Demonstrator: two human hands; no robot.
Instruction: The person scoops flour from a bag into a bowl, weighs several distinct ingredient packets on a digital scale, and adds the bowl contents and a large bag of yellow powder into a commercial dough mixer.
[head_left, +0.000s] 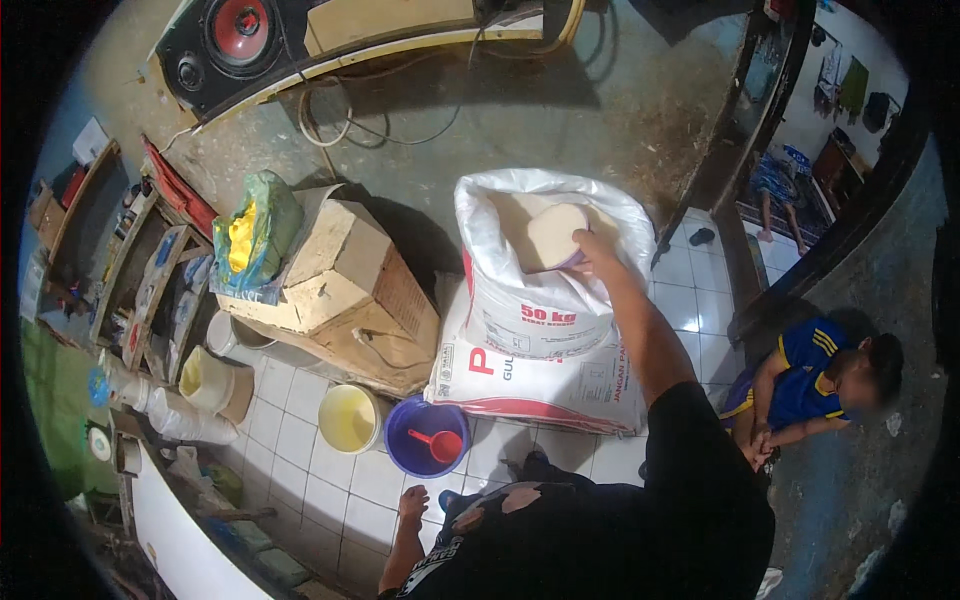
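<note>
In my right hand (592, 247) is the edge of a purple bowl (574, 262), heaped with pale, fine sugar. The bowl is tilted inside the open mouth of a white woven sack (500, 300), over more sugar (515, 217). This sack stands on another full, white-and-red sack (540, 385) lying flat. My left hand (412, 503) hangs low with nothing in it, its fingers loosely curled and a little apart. Just ahead of it, a blue-purple basin (398, 440) on the floor holds a red long-handled dipper (443, 445).
A pale yellow bucket (347, 420) stands beside the basin. Left of the sacks is a worn cardboard box (350, 275) bearing a green bag (272, 212). Shelves (150, 285) line the left side. A person in blue (815, 365) sits at the right, near a doorway.
</note>
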